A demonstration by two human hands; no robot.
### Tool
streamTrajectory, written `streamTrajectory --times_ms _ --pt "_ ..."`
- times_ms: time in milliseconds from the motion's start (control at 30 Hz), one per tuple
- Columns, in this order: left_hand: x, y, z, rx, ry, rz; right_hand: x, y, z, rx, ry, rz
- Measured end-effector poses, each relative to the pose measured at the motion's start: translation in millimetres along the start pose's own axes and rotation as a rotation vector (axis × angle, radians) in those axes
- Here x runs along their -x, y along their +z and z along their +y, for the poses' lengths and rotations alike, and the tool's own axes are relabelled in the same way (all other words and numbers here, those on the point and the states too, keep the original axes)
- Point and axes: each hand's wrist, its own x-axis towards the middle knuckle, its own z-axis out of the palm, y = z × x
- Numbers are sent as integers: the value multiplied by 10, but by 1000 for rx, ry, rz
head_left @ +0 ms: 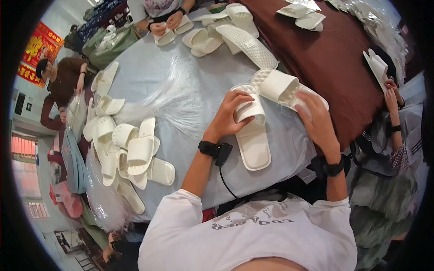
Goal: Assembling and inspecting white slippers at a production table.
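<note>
Probably a small slipper-packing workshop: piles of white slippers (pixel 135 153) cover a shared table (pixel 181 72), co-workers seated along the frame's top and right.

matt white foam slippers (pixel 251 131); grey cloth (pixel 181 67)

Single head-worn fisheye view, looking steeply down, close over grey table (pixel 149 72); forearms entering from 6 o'clock, straight edges bending toward rim.
</note>
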Motion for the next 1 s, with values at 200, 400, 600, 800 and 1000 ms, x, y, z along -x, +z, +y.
streamTrajectory --times_ms 200,400,600,800,1000 --pt "25 -10 -39 178 5 83 -85 443 494 220 121 -117" --pt "158 -93 -71 103 -221 339 -44 478 -172 252 149 -428" --pt "185 -220 -149 106 -84 282 -507 170 -666 338 17 -747" --pt "219 -264 -158 123 -81 293 -1349 937 -747 364 -171 -649" --pt "209 -252 -142 123 -129 298 -1702 1019 -938 281 -175 -575"
